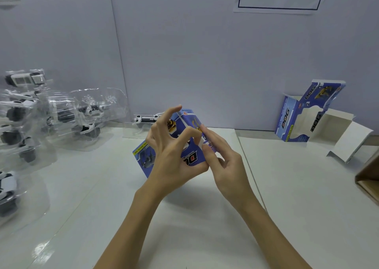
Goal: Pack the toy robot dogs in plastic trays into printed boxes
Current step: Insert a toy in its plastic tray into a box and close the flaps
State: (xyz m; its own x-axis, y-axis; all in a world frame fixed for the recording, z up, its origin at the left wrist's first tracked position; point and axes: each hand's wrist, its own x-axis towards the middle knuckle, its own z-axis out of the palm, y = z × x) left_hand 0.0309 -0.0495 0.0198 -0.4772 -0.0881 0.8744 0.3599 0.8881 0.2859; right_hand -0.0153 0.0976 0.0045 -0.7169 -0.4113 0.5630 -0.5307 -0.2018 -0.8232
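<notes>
Toy robot dogs in clear plastic trays [61,113] crowd the white table [82,186] at left. 1 open printed box [307,113] stands at right against the wall. Mid-table, a blue printed box [190,123] is held tilted: left hand [170,156] curls around it, right hand [223,162] pinches its edge.

Two printed boxes [184,137] [303,115], several trayed dogs [88,115].
</notes>
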